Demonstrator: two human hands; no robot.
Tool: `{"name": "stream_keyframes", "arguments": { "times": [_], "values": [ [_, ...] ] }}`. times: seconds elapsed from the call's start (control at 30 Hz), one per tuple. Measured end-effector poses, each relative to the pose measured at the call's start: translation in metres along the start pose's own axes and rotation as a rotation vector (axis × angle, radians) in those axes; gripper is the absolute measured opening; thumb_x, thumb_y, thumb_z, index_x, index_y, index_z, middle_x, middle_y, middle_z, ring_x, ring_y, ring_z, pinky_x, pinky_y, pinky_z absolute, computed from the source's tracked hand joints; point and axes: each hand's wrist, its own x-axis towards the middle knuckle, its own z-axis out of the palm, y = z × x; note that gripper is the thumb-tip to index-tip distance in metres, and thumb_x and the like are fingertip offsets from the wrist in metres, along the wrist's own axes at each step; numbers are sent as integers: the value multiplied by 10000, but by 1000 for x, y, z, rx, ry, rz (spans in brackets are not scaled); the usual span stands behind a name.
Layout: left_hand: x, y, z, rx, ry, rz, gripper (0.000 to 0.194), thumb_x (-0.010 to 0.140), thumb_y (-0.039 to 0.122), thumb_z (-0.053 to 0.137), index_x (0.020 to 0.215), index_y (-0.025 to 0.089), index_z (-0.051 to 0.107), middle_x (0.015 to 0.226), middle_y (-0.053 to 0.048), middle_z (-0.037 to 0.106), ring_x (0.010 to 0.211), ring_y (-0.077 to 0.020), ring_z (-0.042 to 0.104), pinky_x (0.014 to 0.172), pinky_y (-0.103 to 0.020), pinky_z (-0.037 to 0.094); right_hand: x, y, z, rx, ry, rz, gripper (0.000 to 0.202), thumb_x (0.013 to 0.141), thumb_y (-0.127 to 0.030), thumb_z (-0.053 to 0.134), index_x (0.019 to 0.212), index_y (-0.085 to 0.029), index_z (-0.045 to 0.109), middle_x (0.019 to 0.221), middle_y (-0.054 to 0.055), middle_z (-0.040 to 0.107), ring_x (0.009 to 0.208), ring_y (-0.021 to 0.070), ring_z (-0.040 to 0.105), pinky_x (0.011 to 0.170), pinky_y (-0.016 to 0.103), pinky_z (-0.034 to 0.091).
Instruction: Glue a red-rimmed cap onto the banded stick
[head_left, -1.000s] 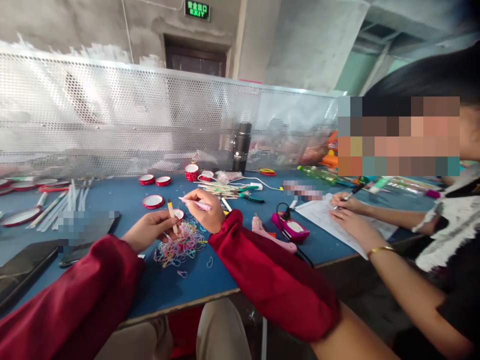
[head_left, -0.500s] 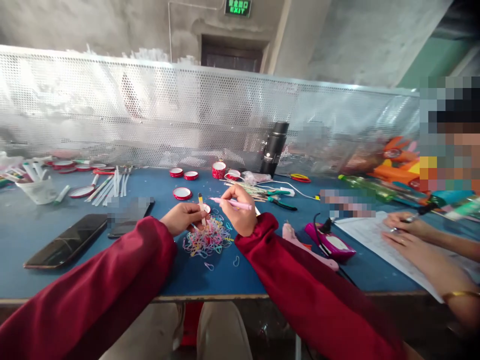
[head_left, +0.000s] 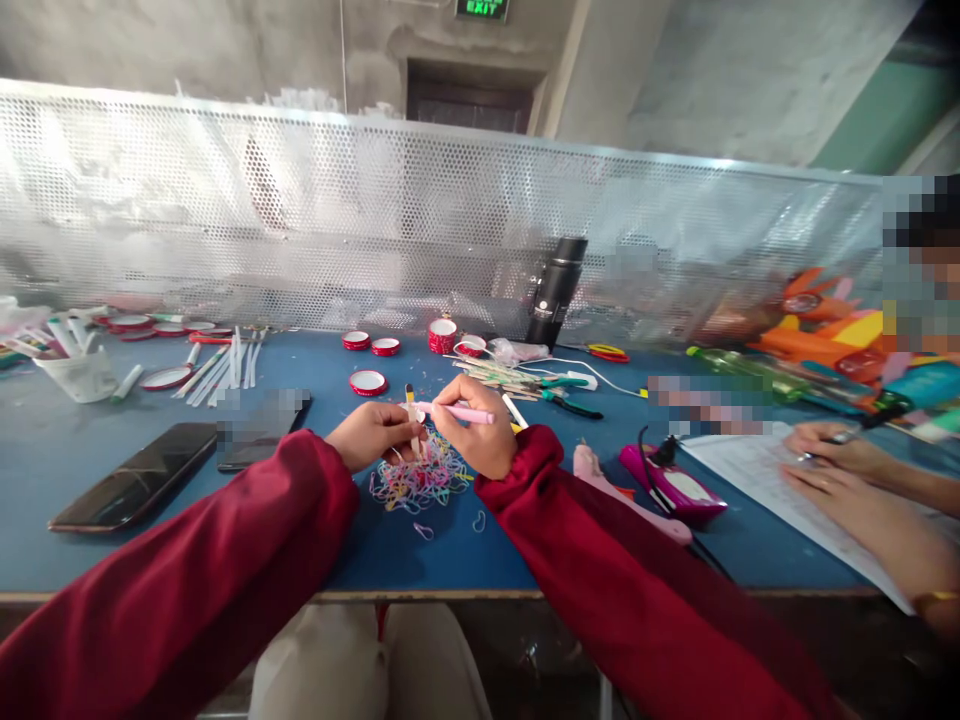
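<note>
Between the thumb and fingers of my left hand (head_left: 373,436) is a narrow flat stick (head_left: 410,402), upright, with a dark tip. A small white round piece shows beside it, partly hidden by the fingers. My right hand (head_left: 478,432) grips a pink pen (head_left: 469,413), held nearly level, its tip pointing left and meeting or almost meeting the stick. Under both hands lies a heap of thin coloured loops (head_left: 424,483) on the blue table (head_left: 450,565). Two loose loops lie in front of the heap.
Two phones (head_left: 139,475) lie left. Red-rimmed lids (head_left: 368,382), sticks and pliers (head_left: 571,404) are behind the hands, near a black flask (head_left: 557,292). A pink glue gun (head_left: 630,500) and purple box (head_left: 675,487) lie right, beside another person's hands (head_left: 847,470) on paper.
My right hand has moved slightly left, bringing the pen's tip from a gap beside the stick up to it. My left hand still holds the stick. The whole view has shifted a little.
</note>
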Motion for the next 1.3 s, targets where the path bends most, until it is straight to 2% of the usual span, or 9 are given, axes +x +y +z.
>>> {"name": "stream_keyframes", "arguments": {
  "times": [0.27,0.43,0.63,0.83,1.0,1.17,1.3],
  "values": [
    [-1,1,0,-72,46,-15,320,684,429,741,701,129,632,596,-31,638,499,-92,559,516,-224,448,3,-1,-5,-1,48,-20,114,799,-220,580,699,-209,529,657,-15,554,619,137,506,619,294,407],
    [-2,2,1,-53,26,-1,313,706,423,725,686,126,629,584,-27,625,491,-90,550,521,-229,448,3,-3,-4,16,1,-40,88,808,-222,573,723,-209,552,689,-6,578,662,147,528,643,296,420],
    [-2,2,1,-64,54,-13,309,667,411,759,717,132,637,604,-18,634,519,-97,564,527,-227,451,4,-2,-5,9,49,-18,116,805,-221,574,699,-206,531,656,-15,556,615,135,509,609,287,403],
    [-2,2,1,-35,47,8,325,673,426,747,692,127,621,592,-26,628,502,-93,550,513,-222,440,2,-3,-3,14,-6,-20,107,805,-239,589,709,-207,555,669,-10,579,639,139,521,610,283,404],
    [-2,2,1,-39,77,1,306,674,415,746,729,136,635,604,-20,632,522,-93,555,517,-216,433,4,-2,-6,5,43,-36,118,798,-224,582,690,-210,537,653,-14,564,618,135,507,606,287,401],
    [-2,2,1,9,62,18,319,688,442,725,685,140,620,603,-22,626,524,-95,550,513,-218,424,3,-3,-4,43,-5,-17,80,801,-237,587,729,-212,566,689,-6,596,650,143,533,615,287,417],
    [-2,1,1,-10,75,29,316,687,438,727,729,138,639,631,-27,638,537,-95,549,500,-211,410,4,-3,-5,25,11,-18,104,805,-230,577,707,-211,551,658,-14,579,614,134,514,598,283,406]
  ]
}}
